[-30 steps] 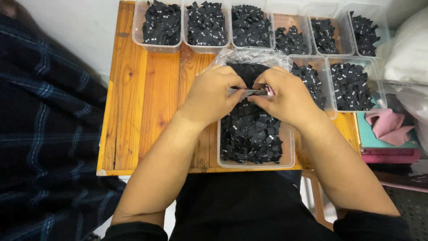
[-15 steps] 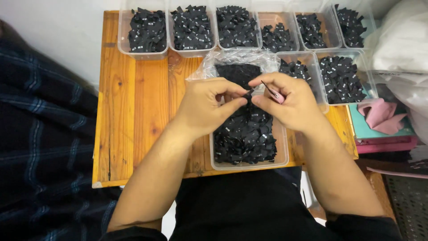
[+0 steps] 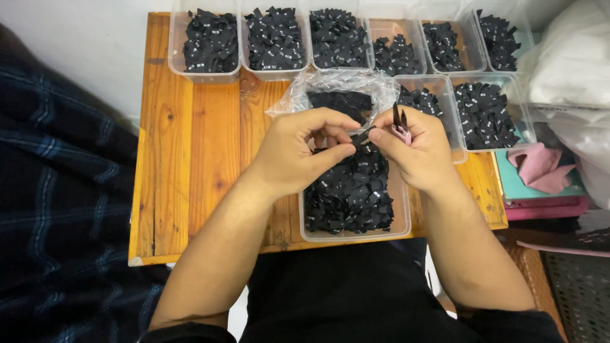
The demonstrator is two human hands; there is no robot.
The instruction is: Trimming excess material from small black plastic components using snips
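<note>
My left hand [image 3: 304, 151] and my right hand [image 3: 412, 151] meet above a clear plastic tub [image 3: 400, 219] full of small black fabric labels [image 3: 349, 197]. Both pinch one small black label [image 3: 362, 135] between thumbs and forefingers. My right hand also grips small pink-handled snips [image 3: 400, 124], blades pointing up. A crumpled clear plastic bag [image 3: 337, 89] with more black labels lies just behind the hands.
A wooden table [image 3: 190, 146] carries a back row of clear tubs [image 3: 203, 41] of black labels and two more tubs [image 3: 486, 114] at the right. Pink cloth [image 3: 540, 166] on a teal box lies right of the table. Dark plaid fabric [image 3: 57, 209] is at left.
The view has shifted slightly. My hands stay together over the tub; the snips have turned from lying across between the hands to pointing upward in my right hand.
</note>
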